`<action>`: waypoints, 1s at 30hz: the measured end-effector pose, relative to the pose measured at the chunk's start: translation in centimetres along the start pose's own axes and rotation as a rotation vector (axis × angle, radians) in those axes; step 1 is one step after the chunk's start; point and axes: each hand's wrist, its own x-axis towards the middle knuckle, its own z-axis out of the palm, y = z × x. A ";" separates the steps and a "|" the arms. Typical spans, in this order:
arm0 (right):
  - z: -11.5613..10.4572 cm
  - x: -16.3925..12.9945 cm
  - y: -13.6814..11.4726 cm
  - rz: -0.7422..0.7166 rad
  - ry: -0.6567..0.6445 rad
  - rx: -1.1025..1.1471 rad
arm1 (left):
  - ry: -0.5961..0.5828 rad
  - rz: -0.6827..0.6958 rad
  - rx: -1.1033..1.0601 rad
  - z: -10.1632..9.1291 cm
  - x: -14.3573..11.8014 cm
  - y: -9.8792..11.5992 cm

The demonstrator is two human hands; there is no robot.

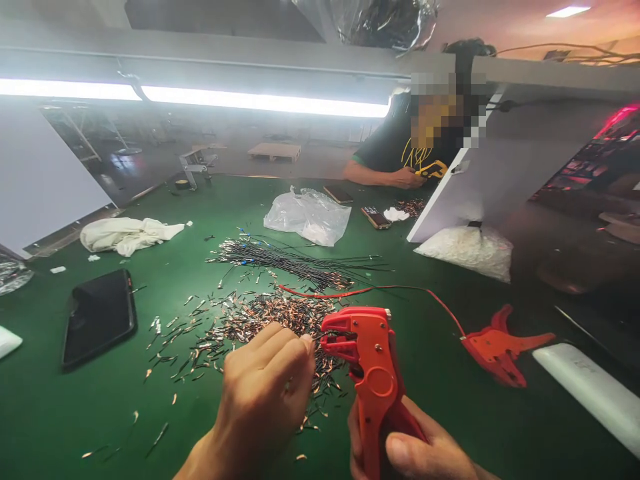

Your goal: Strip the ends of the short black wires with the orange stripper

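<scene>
A: Where is the tool located, and how is it held?

B: The red-and-orange, pistol-shaped wire stripper (pixel 373 373) is held above the green worktop (pixel 45 420), toward the near edge. Its handle is grasped in the right hand (pixel 433 450); its jaws are pointed toward the left edge and appear parted.

A: What is the state of the left hand?

B: The left hand (pixel 267 387) is curled, with thumb and forefinger placed just beside the jaws. Whether a thin wire is pinched there cannot be told.

A: What is laid out nearby?

B: Short black-and-copper wire clippings (pixel 280 310) are heaped midway between the left and right edges. Beyond them, toward the far edge, a bundle of slim black wires (pixel 285 260) is laid crosswise. Toward the right edge, an orange-red plastic hand tool (pixel 500 347) is placed.

A: How is the step best performed?

B: As a judgement, any wire should be fed squarely into the jaws, to a constant depth, before the handle is squeezed. The fingertips should be kept clear of the closing jaws, and the wire held straight so that strands are not nicked.
</scene>
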 end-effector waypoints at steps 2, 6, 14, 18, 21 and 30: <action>-0.2 0.0 -0.1 -0.006 0.003 -0.015 | -0.009 0.019 -0.021 0.1 0.0 0.0; -0.1 -0.2 -0.9 0.009 -0.007 -0.091 | -0.052 0.059 -0.041 -0.3 0.2 -0.2; 0.9 -0.4 -2.0 0.106 0.082 -0.115 | -0.196 0.090 -0.111 -1.7 0.9 -0.8; 0.4 -0.3 -1.5 0.079 0.065 -0.153 | -0.222 0.098 -0.093 -2.0 0.8 -0.8; 0.0 -0.4 -0.8 0.084 0.068 -0.167 | -0.238 0.092 -0.070 -2.1 0.8 -0.9; -0.3 -0.5 0.2 0.035 0.090 -0.070 | -0.183 0.052 0.017 -1.6 1.0 -1.3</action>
